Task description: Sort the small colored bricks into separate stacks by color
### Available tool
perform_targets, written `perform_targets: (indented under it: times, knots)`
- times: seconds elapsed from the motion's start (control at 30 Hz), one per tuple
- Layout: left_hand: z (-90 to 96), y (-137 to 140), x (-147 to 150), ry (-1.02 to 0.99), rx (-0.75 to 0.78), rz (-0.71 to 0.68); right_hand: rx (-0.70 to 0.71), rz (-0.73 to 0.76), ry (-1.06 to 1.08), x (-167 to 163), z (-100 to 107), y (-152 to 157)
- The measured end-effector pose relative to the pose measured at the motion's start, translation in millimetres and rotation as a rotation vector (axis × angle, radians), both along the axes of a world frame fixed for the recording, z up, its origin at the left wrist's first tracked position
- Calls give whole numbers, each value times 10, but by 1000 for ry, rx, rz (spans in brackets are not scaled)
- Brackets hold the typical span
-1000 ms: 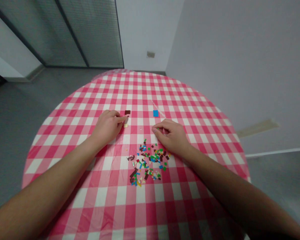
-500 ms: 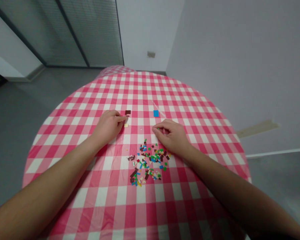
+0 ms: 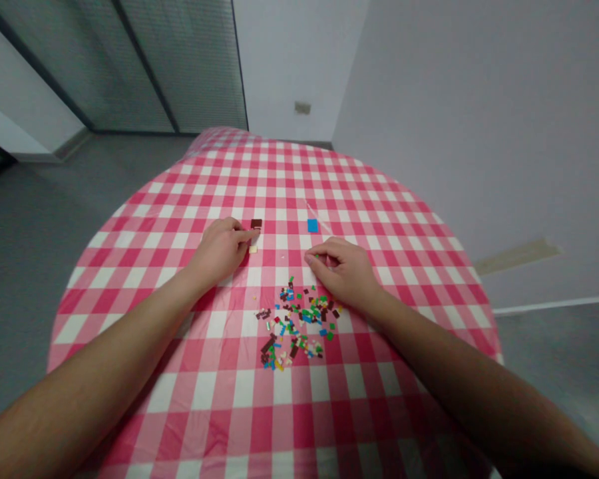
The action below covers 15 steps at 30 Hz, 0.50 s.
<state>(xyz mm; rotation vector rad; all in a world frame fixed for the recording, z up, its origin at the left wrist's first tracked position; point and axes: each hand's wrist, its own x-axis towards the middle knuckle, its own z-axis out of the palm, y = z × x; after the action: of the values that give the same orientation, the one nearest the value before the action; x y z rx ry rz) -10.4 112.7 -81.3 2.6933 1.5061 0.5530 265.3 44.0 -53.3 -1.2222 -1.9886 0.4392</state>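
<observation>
My left hand [image 3: 223, 247] rests at the left of the pieces, its index finger stretched out over a thin dark brown piece. Just beyond that fingertip lies a dark brown plate [image 3: 256, 223]. A cream plate [image 3: 253, 249] sits below the finger, partly beside the curled fingers. Thumb and fingertips of my right hand [image 3: 342, 266] are pinched together low over the cloth. A green speck shows between them, too small to make out. Beyond the right hand, a square blue plate [image 3: 312, 225] lies flat. Nearer to me spreads a loose pile of tiny building bricks [image 3: 299, 322] in several colours.
A red-and-white checked cloth [image 3: 180, 386] covers the round table. A tiny pale piece [image 3: 282, 257] lies between my hands. A plain wall [image 3: 469, 133] stands close on the right, and a glass partition [image 3: 190, 60] is at the far left.
My left index finger has shifted slightly, and the thin brown piece under it now appears closer to the dark brown plate. My right hand keeps its pinch in the same place.
</observation>
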Motion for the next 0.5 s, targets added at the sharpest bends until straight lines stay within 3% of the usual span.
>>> perform_targets:
  times: [0.5]
  knots:
    - [42,-39,-16,-18,14,75,20,4,14,-1,-4,1]
